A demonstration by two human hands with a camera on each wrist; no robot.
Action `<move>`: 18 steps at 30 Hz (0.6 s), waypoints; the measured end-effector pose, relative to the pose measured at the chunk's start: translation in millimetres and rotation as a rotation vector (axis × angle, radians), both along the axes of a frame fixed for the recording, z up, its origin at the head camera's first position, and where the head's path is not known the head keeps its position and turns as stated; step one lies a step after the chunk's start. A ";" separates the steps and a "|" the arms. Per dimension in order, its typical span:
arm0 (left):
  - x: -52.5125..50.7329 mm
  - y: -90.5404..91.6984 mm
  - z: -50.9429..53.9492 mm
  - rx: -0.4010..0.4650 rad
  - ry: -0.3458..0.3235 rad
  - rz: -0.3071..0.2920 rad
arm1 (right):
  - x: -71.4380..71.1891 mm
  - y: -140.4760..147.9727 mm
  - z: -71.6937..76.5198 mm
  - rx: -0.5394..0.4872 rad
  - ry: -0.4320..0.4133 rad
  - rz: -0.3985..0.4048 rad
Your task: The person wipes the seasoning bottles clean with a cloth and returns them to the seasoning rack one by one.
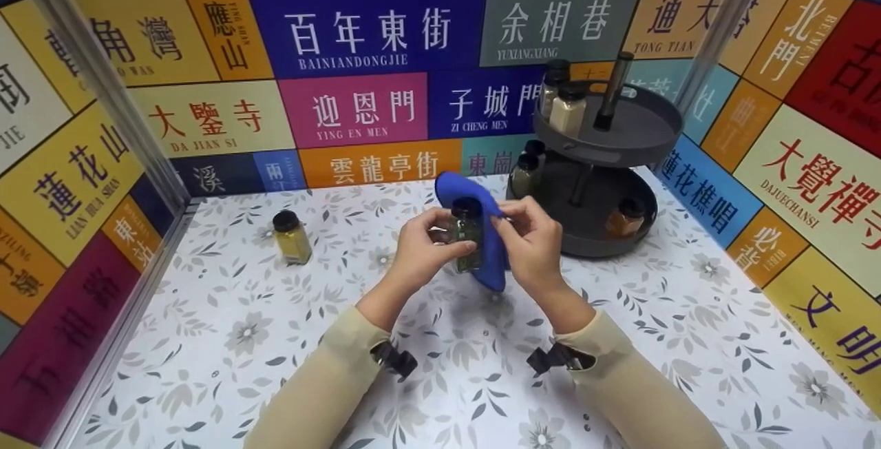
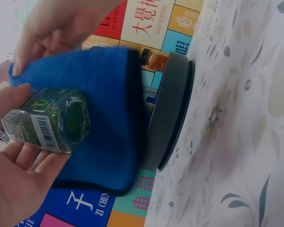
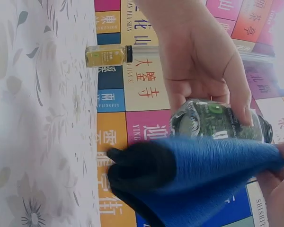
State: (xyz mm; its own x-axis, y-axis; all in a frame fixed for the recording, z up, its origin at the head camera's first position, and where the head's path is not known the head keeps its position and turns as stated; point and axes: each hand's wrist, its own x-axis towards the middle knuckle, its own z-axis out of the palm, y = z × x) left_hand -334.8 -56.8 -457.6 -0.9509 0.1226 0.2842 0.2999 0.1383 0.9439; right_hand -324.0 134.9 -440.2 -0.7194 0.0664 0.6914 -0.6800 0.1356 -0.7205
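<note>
My left hand (image 1: 430, 246) grips a glass spice jar (image 2: 47, 120) with green dried herbs inside and a black cap, held upright above the table. A barcode label shows on its side in the left wrist view. My right hand (image 1: 533, 242) pinches the upper edge of a blue cloth (image 1: 492, 246) with dark edging. The cloth hangs down just to the right of the jar. In the right wrist view the cloth covers part of the jar's near side; whether they touch I cannot tell.
A jar of yellow powder (image 1: 292, 239) stands on the floral tabletop (image 1: 248, 366) at the left. At the back right is a two-tier dark grey round rack (image 1: 612, 246) carrying several jars, one with orange-brown contents (image 1: 625, 218). Printed panels (image 1: 365, 29) wall in the table.
</note>
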 end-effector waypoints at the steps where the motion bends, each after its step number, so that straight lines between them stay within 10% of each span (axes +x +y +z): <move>1: 0.2 0.6 0.0 -0.001 -0.003 -0.007 | 0.4 -0.1 0.0 -0.015 0.015 0.007; 18: -1.3 -11.1 12.2 0.136 0.054 0.062 | -0.6 0.2 -4.8 0.450 -0.196 0.012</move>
